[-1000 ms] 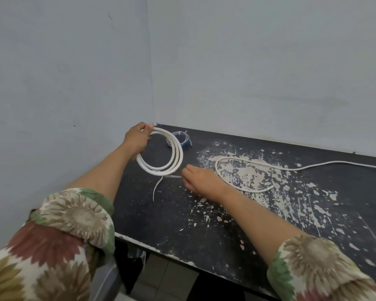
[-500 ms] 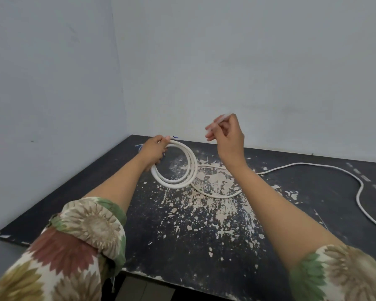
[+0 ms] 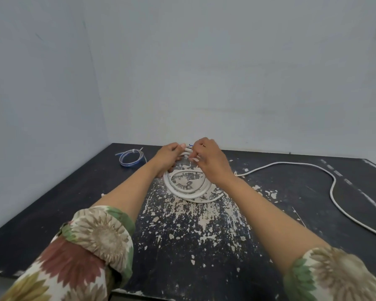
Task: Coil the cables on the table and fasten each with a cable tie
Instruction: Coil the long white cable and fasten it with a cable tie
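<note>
A: Pinching the top of the white cable coil (image 3: 188, 187), the left hand (image 3: 168, 156) keeps the loops stacked, likely so the right hand (image 3: 208, 160), fingers curled at the same spot, can fasten it.

B: A tie there? Can't tell. The smooth, stiff, round cable trails right across the flaking black table (image 3: 52, 213); a tied blue coil (image 3: 130, 158) lies left.

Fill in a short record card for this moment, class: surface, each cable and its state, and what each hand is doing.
Surface: black table, paint flaking
White cable: partly coiled, long tail loose to the right
Blue cable: coiled, tied, far left
Left hand: grips the coil's far side
Right hand: pinching at the same spot; a tie cannot be made out
</note>
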Available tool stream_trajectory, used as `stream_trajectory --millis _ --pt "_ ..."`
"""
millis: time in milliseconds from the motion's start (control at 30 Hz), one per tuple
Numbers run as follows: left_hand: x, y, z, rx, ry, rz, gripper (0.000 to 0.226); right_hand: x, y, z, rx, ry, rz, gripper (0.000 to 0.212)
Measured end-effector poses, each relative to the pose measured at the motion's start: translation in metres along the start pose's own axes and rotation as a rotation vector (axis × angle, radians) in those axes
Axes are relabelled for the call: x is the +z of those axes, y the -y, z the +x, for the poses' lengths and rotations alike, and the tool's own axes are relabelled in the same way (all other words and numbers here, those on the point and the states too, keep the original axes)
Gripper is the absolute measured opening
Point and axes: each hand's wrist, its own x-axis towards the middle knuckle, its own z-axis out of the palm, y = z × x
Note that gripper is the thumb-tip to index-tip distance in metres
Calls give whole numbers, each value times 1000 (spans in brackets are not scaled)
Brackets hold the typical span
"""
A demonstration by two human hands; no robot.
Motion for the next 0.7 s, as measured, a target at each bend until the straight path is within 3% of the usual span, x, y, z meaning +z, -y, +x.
stream_trajectory --millis 100,200,400,700 --pt "9 -4 -1 -8 58 -49 27 -6 -5 -1 -91 -81 -233 5" --pt "16 -9 -2 -7 108 -76 26 -7 -11 -3 -173 -8 -330 15" --pt "24 -13 -1 -15 147 -63 30 -14 -11 -10 -233 -9 -373 25" --pt "27 -20 -4 -16 203 -46 47 -15 -20 -15 -333 -144 -417 27"
